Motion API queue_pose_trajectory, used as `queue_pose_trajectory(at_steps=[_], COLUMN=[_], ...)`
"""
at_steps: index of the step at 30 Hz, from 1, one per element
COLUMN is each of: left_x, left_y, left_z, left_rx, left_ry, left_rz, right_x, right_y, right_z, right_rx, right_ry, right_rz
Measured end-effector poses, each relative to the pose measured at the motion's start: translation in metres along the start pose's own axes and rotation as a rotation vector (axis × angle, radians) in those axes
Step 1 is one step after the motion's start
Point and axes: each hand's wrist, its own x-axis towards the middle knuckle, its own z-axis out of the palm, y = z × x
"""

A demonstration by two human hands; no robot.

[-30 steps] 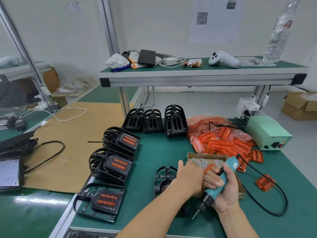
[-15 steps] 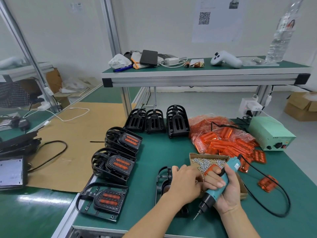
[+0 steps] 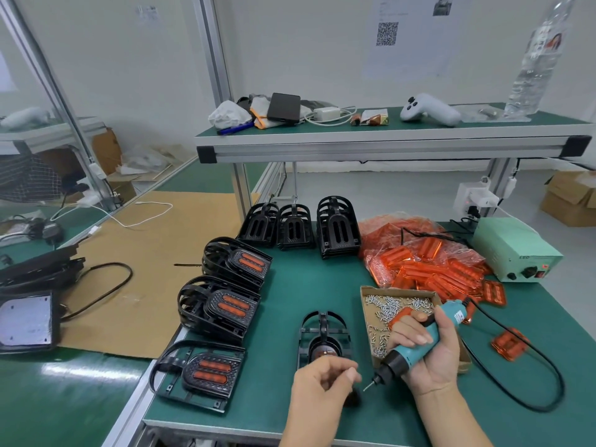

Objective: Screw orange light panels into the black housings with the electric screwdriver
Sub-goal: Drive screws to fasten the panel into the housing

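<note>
My right hand (image 3: 429, 359) grips the electric screwdriver (image 3: 416, 346), left hand (image 3: 322, 385) pinching toward its bit at six o'clock of the black housing (image 3: 324, 337); a fumbled screw risks rolling off the tabletop (image 3: 290, 285).

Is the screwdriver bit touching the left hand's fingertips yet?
Apart. The head view shows green mat between the bit tip of the electric screwdriver and the left hand, whose fingers are pinched together.

Bench centre: open housing (image 3: 324, 337).
9 o'clock: finished housings (image 3: 222, 304), stacked.
12 o'clock: empty housings (image 3: 298, 225).
3 o'clock: screw tray (image 3: 400, 317).
1 o'clock: bagged panels (image 3: 416, 256); power unit (image 3: 512, 250) beyond.
</note>
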Motion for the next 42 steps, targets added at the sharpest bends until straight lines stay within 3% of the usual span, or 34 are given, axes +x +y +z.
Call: queue_pose_trajectory(at_steps=[9, 21, 34, 37, 42], left_x=[-0.023, -0.023, -0.020, -0.021, -0.025], left_y=[0.007, -0.003, -0.010, -0.008, -0.014], left_z=[0.011, 0.035, 0.043, 0.034, 0.006], left_rx=[0.016, 0.005, 0.022, 0.092, 0.361], left_ry=[0.075, 0.273, 0.485, 0.469, 0.406], left_rz=[-0.024, -0.044, -0.119, -0.069, 0.202], right_x=[0.000, 0.002, 0.000, 0.000, 0.003], right_y=[0.003, 0.002, 0.015, 0.021, 0.032], right_z=[0.004, -0.004, 0.010, 0.018, 0.039], right_rx=[0.034, 0.058, 0.001, -0.022, -0.164], right_ry=[0.048, 0.021, 0.104, 0.110, 0.077], right_rz=[-0.074, -0.057, -0.138, -0.150, -0.177])
